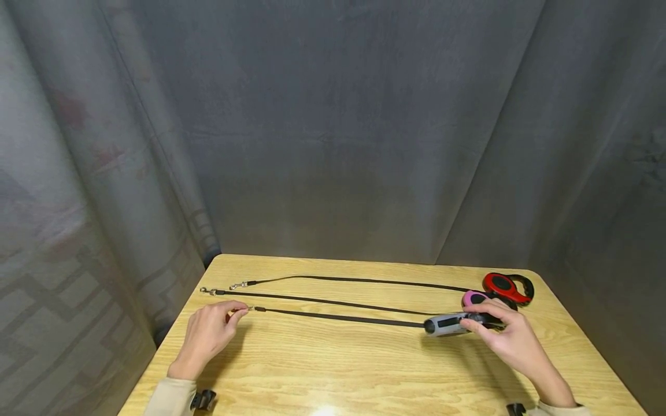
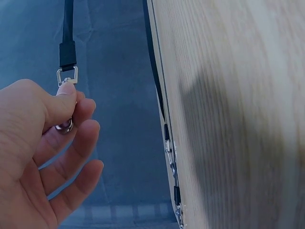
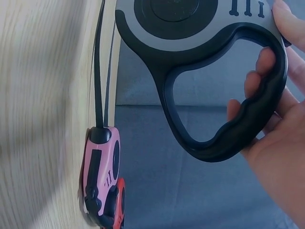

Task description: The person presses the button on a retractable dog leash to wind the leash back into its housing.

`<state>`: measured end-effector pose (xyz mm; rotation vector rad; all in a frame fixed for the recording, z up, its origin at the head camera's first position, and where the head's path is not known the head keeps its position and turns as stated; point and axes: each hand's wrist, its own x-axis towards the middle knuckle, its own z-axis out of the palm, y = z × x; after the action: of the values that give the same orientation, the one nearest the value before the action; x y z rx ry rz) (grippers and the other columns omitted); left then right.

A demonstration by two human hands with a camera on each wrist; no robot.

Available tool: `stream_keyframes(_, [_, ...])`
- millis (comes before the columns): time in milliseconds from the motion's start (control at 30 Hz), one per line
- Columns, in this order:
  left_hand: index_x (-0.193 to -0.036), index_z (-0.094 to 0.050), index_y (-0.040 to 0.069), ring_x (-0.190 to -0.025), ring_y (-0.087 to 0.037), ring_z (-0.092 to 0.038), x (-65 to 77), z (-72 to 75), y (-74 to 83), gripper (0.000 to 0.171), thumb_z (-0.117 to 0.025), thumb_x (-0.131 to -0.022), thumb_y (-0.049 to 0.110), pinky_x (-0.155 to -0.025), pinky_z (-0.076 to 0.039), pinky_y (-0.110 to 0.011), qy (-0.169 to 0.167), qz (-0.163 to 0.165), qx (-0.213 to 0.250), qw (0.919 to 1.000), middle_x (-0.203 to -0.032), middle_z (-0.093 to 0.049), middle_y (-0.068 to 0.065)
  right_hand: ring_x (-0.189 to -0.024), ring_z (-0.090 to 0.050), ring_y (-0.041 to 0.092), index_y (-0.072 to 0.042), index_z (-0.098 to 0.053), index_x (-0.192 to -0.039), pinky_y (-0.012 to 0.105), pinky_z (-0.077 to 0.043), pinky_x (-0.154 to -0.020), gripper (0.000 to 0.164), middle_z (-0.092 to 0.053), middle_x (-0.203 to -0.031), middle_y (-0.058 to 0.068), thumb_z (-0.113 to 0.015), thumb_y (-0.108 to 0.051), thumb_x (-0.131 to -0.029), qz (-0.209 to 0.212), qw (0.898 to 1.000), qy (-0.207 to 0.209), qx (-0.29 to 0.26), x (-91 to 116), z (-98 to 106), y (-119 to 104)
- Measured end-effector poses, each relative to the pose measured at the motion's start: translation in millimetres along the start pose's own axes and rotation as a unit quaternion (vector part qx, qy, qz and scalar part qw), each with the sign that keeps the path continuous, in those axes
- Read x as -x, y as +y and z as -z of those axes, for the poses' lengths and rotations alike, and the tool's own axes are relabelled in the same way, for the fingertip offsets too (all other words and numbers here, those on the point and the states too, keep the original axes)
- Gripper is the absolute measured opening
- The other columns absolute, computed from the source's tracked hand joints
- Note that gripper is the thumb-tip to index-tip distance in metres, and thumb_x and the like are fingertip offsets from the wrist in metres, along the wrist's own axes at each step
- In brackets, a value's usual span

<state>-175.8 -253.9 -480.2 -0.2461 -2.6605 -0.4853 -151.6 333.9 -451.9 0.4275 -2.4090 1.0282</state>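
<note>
Between thumb and index finger, my left hand (image 1: 210, 329) pinches the metal snap hook (image 2: 65, 128) of a retractable dog leash; its other fingers are loosely bent. From the hook, a black strap (image 1: 338, 317) runs straight across to the grey-and-black leash casing (image 1: 447, 325) at the right. My right hand (image 1: 512, 336) grips that casing, with fingers curled through its black loop handle (image 3: 248, 124). In the head view, the casing is tilted on its side above the table, with its shadow below. The strap looks taut between my hands.
Behind it, a pink retractable leash (image 3: 102, 162) and a red one (image 1: 502, 282) lie at the table's right. Their straps stretch left, ending in snap hooks (image 1: 238, 285) near the left edge. The wooden table (image 1: 312, 358) backs onto a grey curtain (image 1: 333, 144).
</note>
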Motion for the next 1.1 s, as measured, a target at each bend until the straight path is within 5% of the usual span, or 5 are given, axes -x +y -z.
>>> stream_keyframes(1100, [-0.100, -0.084, 0.025, -0.050, -0.001, -0.037, -0.4, -3.2, 5.9, 0.006, -0.083, -0.094, 0.024, -0.049, -0.031, -0.025, -0.019, -0.002, 0.002, 0.9998, -0.061, -0.056, 0.017, -0.101, -0.058, -0.008, -0.018, -0.083, -0.098, 0.004, -0.038, -0.093, 0.034, -0.077, -0.096, -0.007, -0.095, 0.001, -0.073, 0.017, 1.000, -0.007, -0.018, 0, -14, -5])
